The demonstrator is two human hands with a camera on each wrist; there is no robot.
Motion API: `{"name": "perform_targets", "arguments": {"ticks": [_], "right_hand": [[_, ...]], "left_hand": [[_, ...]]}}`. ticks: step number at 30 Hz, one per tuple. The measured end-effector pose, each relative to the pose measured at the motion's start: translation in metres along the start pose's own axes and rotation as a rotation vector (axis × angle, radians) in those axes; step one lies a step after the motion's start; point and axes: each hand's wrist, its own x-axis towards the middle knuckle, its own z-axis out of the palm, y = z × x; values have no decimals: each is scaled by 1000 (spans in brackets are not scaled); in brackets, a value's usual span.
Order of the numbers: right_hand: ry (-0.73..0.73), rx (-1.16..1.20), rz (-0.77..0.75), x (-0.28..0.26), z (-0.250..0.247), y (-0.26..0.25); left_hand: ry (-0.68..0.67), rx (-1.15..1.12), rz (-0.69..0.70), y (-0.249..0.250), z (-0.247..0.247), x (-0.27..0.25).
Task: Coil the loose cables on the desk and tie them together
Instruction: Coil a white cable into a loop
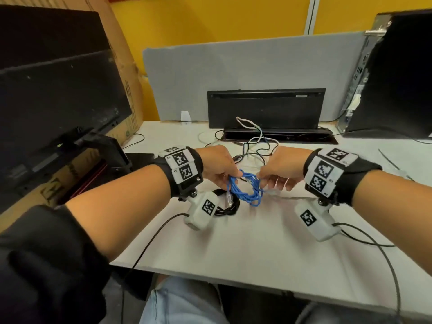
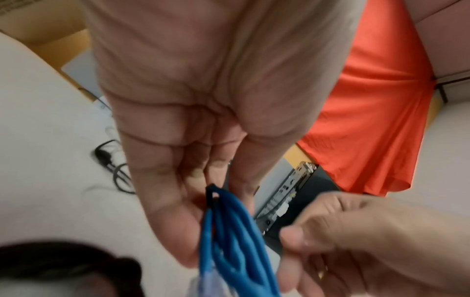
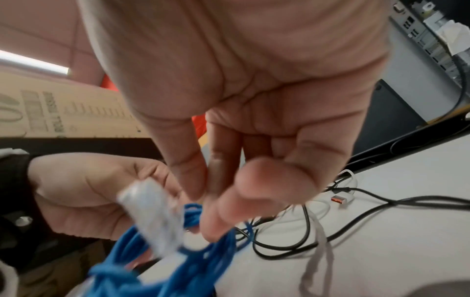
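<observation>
A blue cable [image 1: 245,189] wound into a small coil hangs between both hands above the white desk [image 1: 257,242]. My left hand [image 1: 222,169] pinches the coil's left side, and the blue cable [image 2: 229,241] runs down from its fingertips [image 2: 178,231]. My right hand [image 1: 278,174] pinches the right side with thumb and fingers; the blue cable [image 3: 190,251] is blurred there. A clear plug [image 1: 229,198] dangles from the coil, and a blurred clear plug [image 3: 152,217] shows in the right wrist view. A black coiled cable [image 1: 225,208] lies below the left hand, partly hidden.
Loose black and white cables [image 1: 254,146] tangle behind the hands, near a black flip-up cable box [image 1: 266,108]. A monitor [image 1: 53,101] and cardboard box [image 1: 131,90] stand at the left, a computer tower [image 1: 397,78] at the right, a grey partition [image 1: 233,71] behind.
</observation>
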Motion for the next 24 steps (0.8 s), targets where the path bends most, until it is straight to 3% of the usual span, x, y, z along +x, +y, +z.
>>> {"name": "perform_targets", "arguments": {"ticks": [4, 11, 19, 21, 24], "right_hand": [[48, -156, 13, 3, 4, 1], [144, -388, 5, -2, -8, 4], [-107, -507, 99, -10, -14, 21], [-134, -504, 96, -13, -18, 24], [-86, -388, 35, -20, -29, 23]], "left_hand": [[-69, 114, -95, -15, 18, 1], [55, 150, -86, -28, 12, 8], [123, 344, -96, -23, 0, 17], [184, 507, -25, -11, 0, 18], [276, 641, 282, 17, 4, 18]]}}
